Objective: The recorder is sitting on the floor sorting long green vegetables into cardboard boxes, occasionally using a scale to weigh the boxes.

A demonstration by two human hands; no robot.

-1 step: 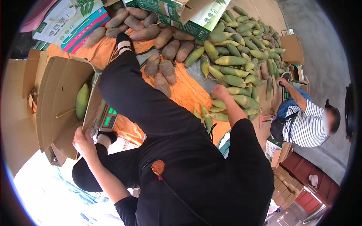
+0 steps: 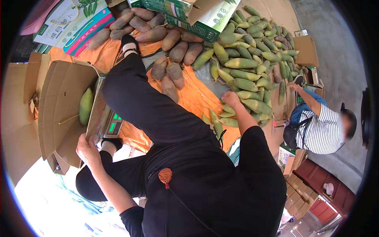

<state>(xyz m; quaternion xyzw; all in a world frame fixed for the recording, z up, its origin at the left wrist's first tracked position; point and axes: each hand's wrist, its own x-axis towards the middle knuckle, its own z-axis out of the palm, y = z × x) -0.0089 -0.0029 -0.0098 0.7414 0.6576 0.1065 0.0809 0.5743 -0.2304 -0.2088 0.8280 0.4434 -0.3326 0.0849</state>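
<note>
My left hand (image 2: 87,151) is closed at the near edge of an open cardboard box (image 2: 65,138), its fingers bent at the carton's rim. Inside the box lies one green radish (image 2: 86,106). A scale with a lit green display (image 2: 113,125) sits against the box's right side. My right hand (image 2: 230,98) has its fingers curled in at the near left edge of a large heap of green radishes (image 2: 244,63). Whatever those fingers hold, if anything, is hidden. Several smaller green radishes (image 2: 215,120) lie just below that hand.
Dark reddish radishes (image 2: 170,39) lie on an orange sheet (image 2: 197,94) by my outstretched leg. Green cartons (image 2: 213,19) and a printed gift box (image 2: 75,21) stand at the far side. At right, a co-worker in a striped shirt (image 2: 321,130) reaches toward the heap.
My right hand has shifted very slightly, staying beside the heap. The co-worker's hand has moved a little to the left. My left hand has not visibly moved.
</note>
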